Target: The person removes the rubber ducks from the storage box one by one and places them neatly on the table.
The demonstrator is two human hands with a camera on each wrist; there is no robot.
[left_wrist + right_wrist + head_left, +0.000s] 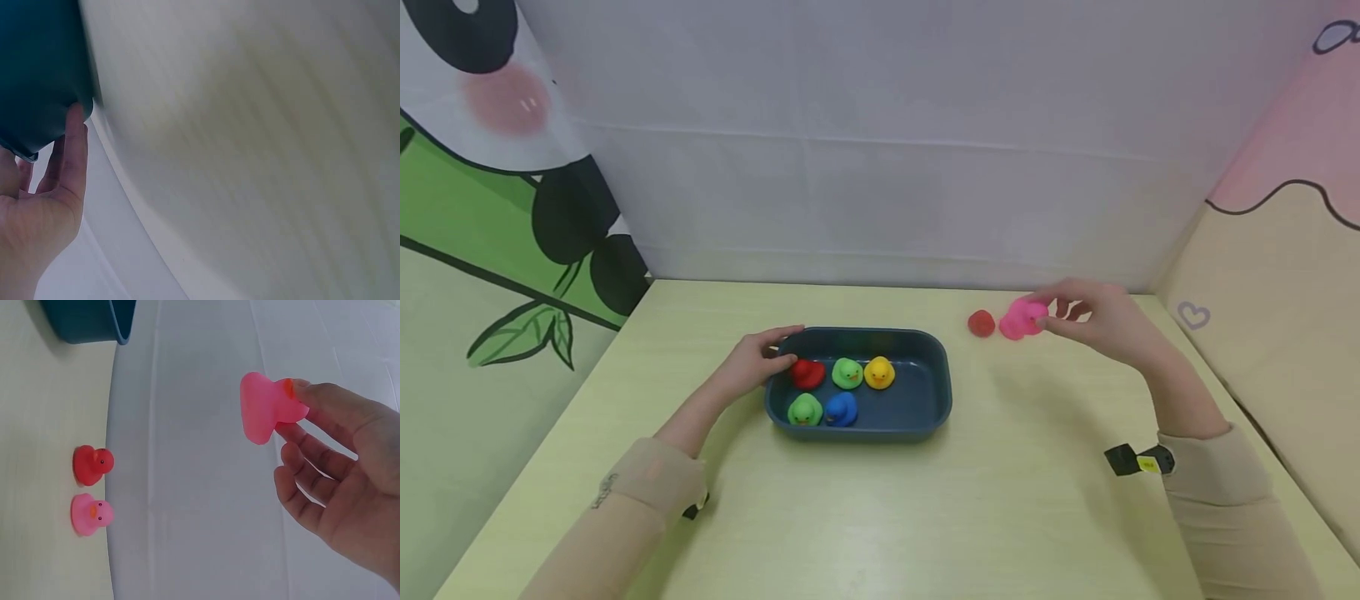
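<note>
My right hand [1093,321] pinches a pink rubber duck [269,409] by its head between thumb and fingers, raised above the table at the back right. Below it on the table sit a second pink duck [92,514] and a red duck [92,465]; in the head view the two pink ducks overlap. With the thumb over the rim and fingers along the outside, my left hand [752,364] grips the left end of a dark blue tray [910,408]. Inside are a red duck [807,374], two green ducks [847,373], a yellow duck [879,372] and a blue duck [841,409].
The pale wooden table [880,517] reaches back to a white cloth wall [880,208]. Printed panels flank it, a green cartoon one [505,200] on the left and a pink and beige one [1277,275] on the right.
</note>
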